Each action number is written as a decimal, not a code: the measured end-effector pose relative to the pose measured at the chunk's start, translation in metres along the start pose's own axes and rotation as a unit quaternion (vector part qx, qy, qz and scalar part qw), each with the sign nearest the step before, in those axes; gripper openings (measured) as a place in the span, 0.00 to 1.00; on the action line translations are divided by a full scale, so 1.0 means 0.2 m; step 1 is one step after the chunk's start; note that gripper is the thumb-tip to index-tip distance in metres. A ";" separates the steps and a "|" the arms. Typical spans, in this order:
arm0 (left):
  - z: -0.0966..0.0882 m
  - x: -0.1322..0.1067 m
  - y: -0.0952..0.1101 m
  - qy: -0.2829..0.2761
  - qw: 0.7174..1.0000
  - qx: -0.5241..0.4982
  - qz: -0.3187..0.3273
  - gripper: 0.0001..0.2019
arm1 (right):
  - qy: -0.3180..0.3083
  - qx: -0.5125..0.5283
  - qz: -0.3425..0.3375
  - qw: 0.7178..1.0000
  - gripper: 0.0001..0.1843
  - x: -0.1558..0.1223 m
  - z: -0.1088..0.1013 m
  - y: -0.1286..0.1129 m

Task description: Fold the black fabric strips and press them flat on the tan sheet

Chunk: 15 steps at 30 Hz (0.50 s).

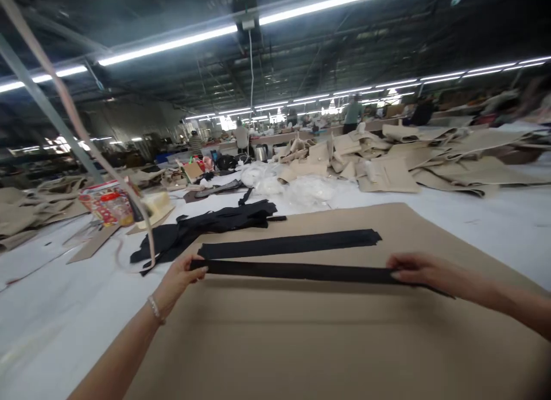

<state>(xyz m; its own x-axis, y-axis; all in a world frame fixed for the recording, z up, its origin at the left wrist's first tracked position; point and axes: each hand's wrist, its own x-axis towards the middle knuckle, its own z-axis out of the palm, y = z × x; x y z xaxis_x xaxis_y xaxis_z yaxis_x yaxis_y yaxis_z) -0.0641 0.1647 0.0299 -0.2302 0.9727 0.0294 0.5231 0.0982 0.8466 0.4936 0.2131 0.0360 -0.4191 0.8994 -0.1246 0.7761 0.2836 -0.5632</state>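
A long black fabric strip [297,270] is stretched level between my two hands, just above a large sheet of brown cardboard [327,348]. My left hand [183,276] pinches the strip's left end between thumb and fingers. Closed near the other end is my right hand [415,269], and a short tail of the strip sticks out beyond it. Behind the held strip, a flat stack of black strips [288,243] lies on the cardboard. A crumpled heap of black fabric [206,225] rests farther back on the left, partly over the cardboard's edge.
A pale hose [140,202] hangs down at the left onto the white table [64,308]. Beyond it stand a red patterned bag [97,199] and a jar [116,208]. Clear plastic bags [297,185] and piled beige pieces [387,164] lie at the back. People are far off.
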 end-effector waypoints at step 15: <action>0.20 0.31 -0.17 0.171 0.931 0.310 0.092 0.12 | 0.183 -0.202 -0.015 0.962 0.15 0.59 0.05 -0.02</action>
<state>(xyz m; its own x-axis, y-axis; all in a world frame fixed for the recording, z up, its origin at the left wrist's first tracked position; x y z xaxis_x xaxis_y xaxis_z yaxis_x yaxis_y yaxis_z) -0.0630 0.2307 -0.0177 -0.2827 0.8718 0.4001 0.9281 0.1432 0.3437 0.4354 0.3147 0.0153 -0.3070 0.9248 0.2248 0.9174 0.3504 -0.1885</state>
